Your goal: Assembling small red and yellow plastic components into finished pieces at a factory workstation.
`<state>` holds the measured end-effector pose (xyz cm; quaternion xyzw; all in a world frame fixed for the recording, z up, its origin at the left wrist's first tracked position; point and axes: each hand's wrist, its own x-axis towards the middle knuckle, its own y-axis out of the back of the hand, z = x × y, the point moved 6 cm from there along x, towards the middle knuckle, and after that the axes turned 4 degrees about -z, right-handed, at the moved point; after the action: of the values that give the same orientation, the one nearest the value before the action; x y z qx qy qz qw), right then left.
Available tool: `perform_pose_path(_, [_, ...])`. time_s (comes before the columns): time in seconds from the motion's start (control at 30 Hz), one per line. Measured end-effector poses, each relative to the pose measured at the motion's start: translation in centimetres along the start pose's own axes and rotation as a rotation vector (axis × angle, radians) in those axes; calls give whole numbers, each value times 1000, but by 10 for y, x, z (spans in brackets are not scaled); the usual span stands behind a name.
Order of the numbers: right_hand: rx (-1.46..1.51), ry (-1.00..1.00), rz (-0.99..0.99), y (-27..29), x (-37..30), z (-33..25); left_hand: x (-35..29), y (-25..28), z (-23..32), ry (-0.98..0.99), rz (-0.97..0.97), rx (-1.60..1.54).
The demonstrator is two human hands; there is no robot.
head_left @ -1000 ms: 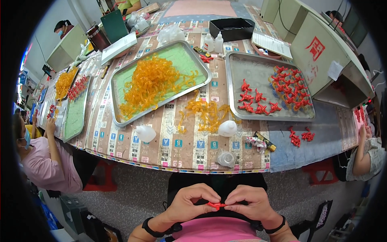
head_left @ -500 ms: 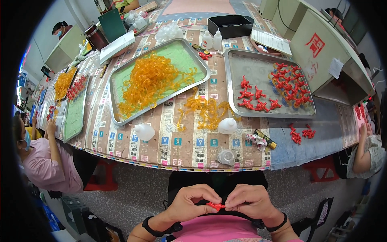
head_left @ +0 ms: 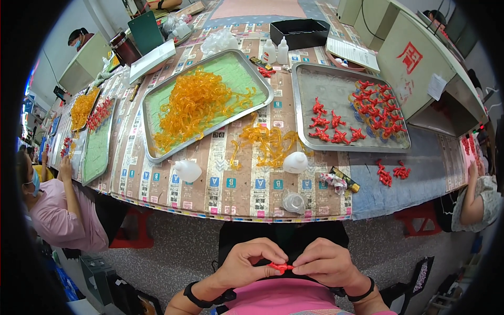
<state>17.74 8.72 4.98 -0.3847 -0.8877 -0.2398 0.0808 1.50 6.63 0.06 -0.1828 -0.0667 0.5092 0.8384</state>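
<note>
Over my lap, in front of the table's near edge, my left hand (head_left: 253, 262) and my right hand (head_left: 324, 264) face each other. Between them is a small red plastic figure (head_left: 281, 268). Thumb and fingertips of the left hand pinch its body; the right hand's fingertips grip its right end. Fingers cover much of it, so its full shape is hidden. Similar red figures (head_left: 339, 137) lie in the metal tray (head_left: 357, 149) at the right. Two small groups of red pieces (head_left: 385, 175) rest on the blue cloth nearer to me.
A green-lined tray (head_left: 207, 135) holds a heap of curled amber plastic pieces (head_left: 195, 97); more amber strands (head_left: 269, 142) lie beside it. White squeeze bottles (head_left: 187, 170), a clear cup (head_left: 294, 202) and a crumpled tube (head_left: 345, 180) stand or lie nearer. Co-workers sit at both sides.
My hands stay almost in place. The right fingertips have shifted very slightly on the red figure, and a little more of it shows between the hands.
</note>
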Motion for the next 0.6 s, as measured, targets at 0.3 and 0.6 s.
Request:
perform_pose_path(0.3, [-96,89,-64,-2,-1,-15,-1,-2,1,-3,-11,49])
perform_pose_path(0.6, [-177,135,-70,-5,0,-21,-4,-1,-1,-27,11,54])
